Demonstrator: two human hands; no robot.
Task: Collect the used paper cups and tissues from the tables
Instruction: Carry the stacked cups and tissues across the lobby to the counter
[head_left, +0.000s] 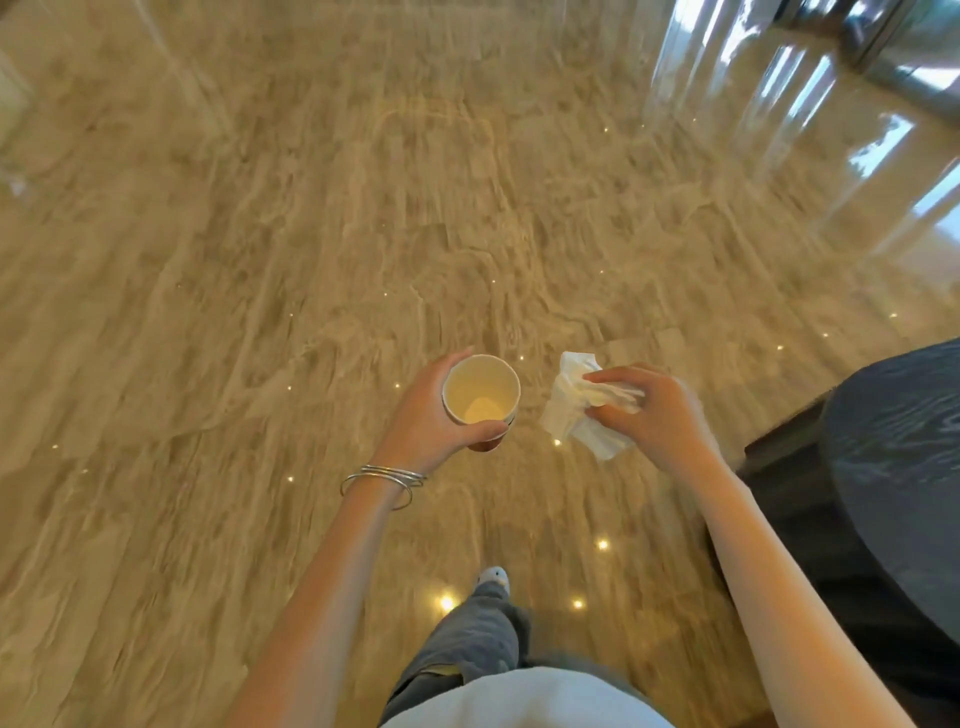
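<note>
My left hand (428, 410) grips a paper cup (480, 389) from the side, fingers and thumb curled round its wall. The cup stands upright, its pale inside showing with nothing in it that I can make out. Just to its right, my right hand (657, 410) pinches a crumpled white tissue (569, 402), which hangs out to the left of the fingers. Both hands hover at waist height over the floor, a short gap between cup and tissue.
A glossy beige marble floor (363, 234) spreads ahead, blurred by motion. A dark round table (904, 467) stands close at my right. Glass and metal doors (857, 52) gleam at the far right. My leg and shoe (491, 577) show below.
</note>
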